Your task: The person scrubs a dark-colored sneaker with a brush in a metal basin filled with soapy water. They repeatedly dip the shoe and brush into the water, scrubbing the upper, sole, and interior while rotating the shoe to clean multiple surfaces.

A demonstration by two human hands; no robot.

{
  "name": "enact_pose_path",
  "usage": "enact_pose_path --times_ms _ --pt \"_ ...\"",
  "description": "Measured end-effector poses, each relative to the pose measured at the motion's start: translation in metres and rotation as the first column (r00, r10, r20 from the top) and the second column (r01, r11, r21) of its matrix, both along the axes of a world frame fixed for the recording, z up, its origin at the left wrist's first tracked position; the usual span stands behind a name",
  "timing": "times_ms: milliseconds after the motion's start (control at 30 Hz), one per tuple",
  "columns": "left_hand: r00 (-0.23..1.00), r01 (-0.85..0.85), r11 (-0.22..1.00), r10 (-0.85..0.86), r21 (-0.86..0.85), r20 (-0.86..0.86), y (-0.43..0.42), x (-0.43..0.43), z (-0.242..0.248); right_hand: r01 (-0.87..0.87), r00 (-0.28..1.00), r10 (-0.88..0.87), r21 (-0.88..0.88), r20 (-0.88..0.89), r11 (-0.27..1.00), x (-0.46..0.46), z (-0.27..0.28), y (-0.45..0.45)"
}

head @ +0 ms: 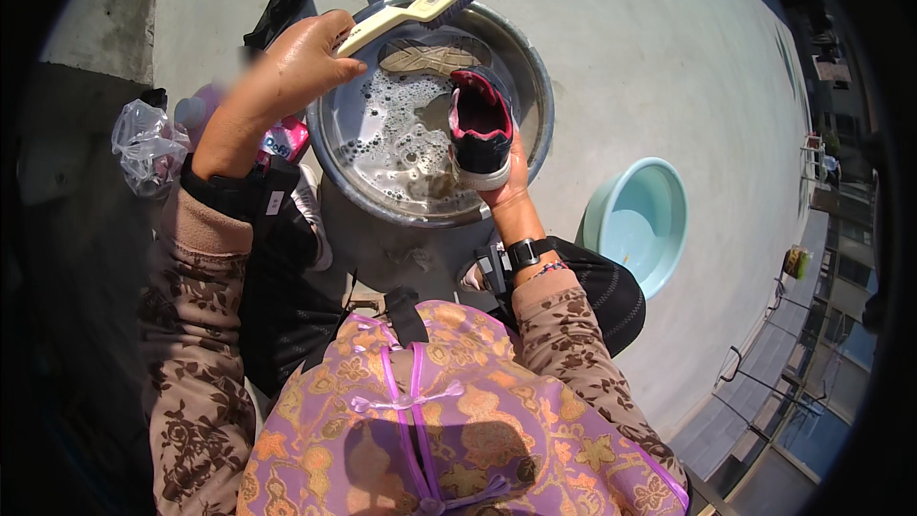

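My left hand (304, 64) grips the handle of a cream plastic scrubbing brush (408, 11), raised over the far left rim of a round metal basin (542, 97). The brush's dark bristles face down and to the right. In my right hand (512, 172) is a dark sneaker (481, 130) with a pink lining and white sole, held over the basin's right side with its opening up. Cloudy, foamy water (394, 129) fills the basin. At its far side another shoe (435, 57) lies with its tan, patterned sole turned up.
A light-blue plastic tub (648, 222) stands on the concrete floor (609, 64) to the right. On the left are a clear plastic bag (147, 147), a pink packet (286, 138) bearing writing, and a purple bottle (197, 111). A wall (100, 7) rises at far left.
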State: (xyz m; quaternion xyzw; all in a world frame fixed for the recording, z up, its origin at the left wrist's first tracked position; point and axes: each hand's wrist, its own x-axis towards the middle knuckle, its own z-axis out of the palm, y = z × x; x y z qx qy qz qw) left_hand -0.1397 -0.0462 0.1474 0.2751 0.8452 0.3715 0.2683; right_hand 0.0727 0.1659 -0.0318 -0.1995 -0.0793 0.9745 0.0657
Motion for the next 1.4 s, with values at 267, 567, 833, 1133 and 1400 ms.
enact_pose_path --times_ms 267,567,833,1133,1400 --pt "0.933 0.205 0.975 -0.168 0.088 -0.317 0.048 0.03 -0.064 -0.13 0.989 0.138 -0.12 0.058 0.984 -0.012 0.016 -0.04" --pt "0.954 -0.17 0.919 0.064 0.355 0.292 0.052 0.015 -0.06 -0.208 0.978 0.196 -0.258 -0.069 0.944 -0.005 0.021 -0.054" --pt "0.754 -0.358 0.834 -0.007 0.419 0.657 0.045 0.011 -0.045 -0.257 0.966 0.254 -0.125 -0.036 0.958 -0.001 0.021 -0.048" --pt "0.72 -0.185 0.913 -0.127 0.364 0.682 0.041 0.015 -0.041 -0.289 0.957 0.289 -0.03 -0.013 0.957 0.001 0.007 -0.039" --pt "0.63 -0.21 0.891 -0.191 0.402 0.752 0.042 0.019 -0.04 -0.286 0.957 0.288 -0.087 0.014 0.954 -0.003 0.02 -0.049"
